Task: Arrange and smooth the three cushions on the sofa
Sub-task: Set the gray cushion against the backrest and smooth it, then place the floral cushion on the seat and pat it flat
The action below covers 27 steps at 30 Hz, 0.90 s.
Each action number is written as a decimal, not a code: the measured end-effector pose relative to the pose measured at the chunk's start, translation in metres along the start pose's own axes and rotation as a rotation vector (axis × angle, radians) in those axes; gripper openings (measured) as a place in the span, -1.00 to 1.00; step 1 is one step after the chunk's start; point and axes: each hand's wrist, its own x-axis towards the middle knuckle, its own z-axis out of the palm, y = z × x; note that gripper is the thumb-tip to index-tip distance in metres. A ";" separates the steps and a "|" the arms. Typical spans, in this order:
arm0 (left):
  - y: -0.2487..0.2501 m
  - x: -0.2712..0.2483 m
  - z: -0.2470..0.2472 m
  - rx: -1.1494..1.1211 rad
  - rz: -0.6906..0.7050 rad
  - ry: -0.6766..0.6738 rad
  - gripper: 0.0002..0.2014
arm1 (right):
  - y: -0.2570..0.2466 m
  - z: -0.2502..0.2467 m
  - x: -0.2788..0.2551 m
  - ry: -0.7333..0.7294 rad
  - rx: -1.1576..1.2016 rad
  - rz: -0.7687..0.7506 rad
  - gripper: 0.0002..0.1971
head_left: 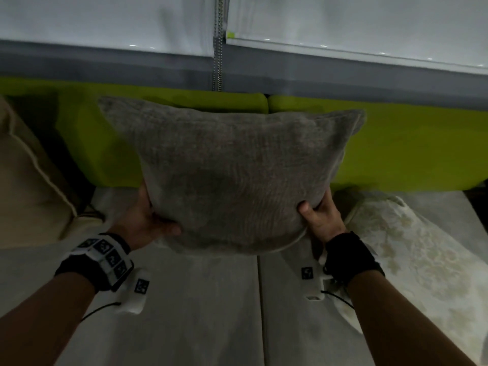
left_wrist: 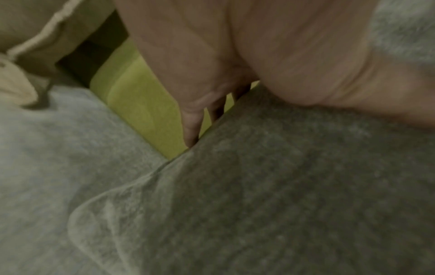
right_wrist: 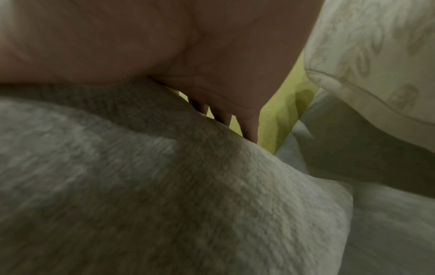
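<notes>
A grey ribbed cushion point(head_left: 232, 175) stands upright in the middle of the sofa, leaning toward the green backrest point(head_left: 396, 143). My left hand point(head_left: 150, 220) grips its lower left corner, thumb on the front, fingers behind. My right hand point(head_left: 317, 212) grips the lower right corner the same way. A beige cushion with piped edge point(head_left: 26, 180) leans at the far left. A cream patterned cushion point(head_left: 412, 260) lies at the right on the seat. In the wrist views the grey cushion point(left_wrist: 282, 186) point(right_wrist: 164, 186) fills the frame beneath each palm, the fingers point(left_wrist: 191, 128) point(right_wrist: 250, 126) slipping behind it.
The light grey seat point(head_left: 184, 313) is split by a seam down the middle. Behind the backrest runs a grey sill point(head_left: 105, 67) under white roller blinds with a bead chain point(head_left: 217, 48) hanging between them.
</notes>
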 end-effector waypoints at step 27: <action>0.114 -0.066 0.184 0.407 -0.133 -0.337 -0.85 | 0.106 -0.190 -0.230 0.583 -0.406 0.090 -0.51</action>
